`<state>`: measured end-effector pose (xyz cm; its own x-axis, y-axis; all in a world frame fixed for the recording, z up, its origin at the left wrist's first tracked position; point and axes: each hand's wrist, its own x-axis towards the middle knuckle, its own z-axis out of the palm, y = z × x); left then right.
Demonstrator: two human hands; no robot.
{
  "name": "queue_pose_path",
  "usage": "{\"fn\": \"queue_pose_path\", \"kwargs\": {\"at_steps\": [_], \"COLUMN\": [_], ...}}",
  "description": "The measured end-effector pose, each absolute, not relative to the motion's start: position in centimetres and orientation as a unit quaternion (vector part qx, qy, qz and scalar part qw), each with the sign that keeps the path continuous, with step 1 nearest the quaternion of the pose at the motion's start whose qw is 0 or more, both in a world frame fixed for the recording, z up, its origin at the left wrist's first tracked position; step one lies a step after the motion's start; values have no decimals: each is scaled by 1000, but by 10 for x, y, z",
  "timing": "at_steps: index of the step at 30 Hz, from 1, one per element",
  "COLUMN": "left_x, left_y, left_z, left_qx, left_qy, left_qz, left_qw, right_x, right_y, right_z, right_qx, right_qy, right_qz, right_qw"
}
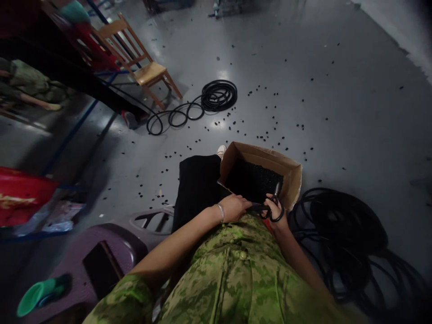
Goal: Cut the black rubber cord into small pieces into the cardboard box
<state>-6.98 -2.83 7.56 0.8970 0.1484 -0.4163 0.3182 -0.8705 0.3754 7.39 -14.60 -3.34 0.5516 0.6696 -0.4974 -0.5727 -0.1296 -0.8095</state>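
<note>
My right hand (274,208) grips a pair of scissors (277,192) with black handles, their metal blades pointing away from me over a cardboard box (293,171). Close beside it, my left hand (236,208), a bracelet on its wrist, is closed with its fingers curled at the box's near edge. A dark strip-like piece (257,208) reaches from the left fingers towards the scissors; its kind is unclear. Many small black pieces (259,173) fill the box's bottom, which sits at my lap.
Small black bits lie scattered over the grey floor. A coil of black hose (219,95) lies ahead near a wooden chair (151,73); more black coils (344,225) lie right. At left are a purple stool (111,234), a green cup-like object (37,294) and another person's leg (111,96).
</note>
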Motion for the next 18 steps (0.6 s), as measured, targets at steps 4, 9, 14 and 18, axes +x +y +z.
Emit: {"fn": "queue_pose_path", "kwargs": {"at_steps": [4,9,14,18], "left_x": [-62,-40,-24,-21], "left_y": [-48,-70,-64,-54], "left_z": [82,76,57,50], "left_qx": [942,930,921,923], "left_qy": [240,294,285,261], "left_qz": [-191,-172,-154,-154], "left_qw": [133,138,217,237], "right_x": [71,68,70,73], "right_y": [-141,-136,-137,-133], "right_z": [-34,-34,-29,-25], "right_qx": [-630,-689,-702,-672], "right_qy": [-2,-49,-94,-74], "right_qz": [399,323,310,341], "right_qw": [666,647,634,654]}}
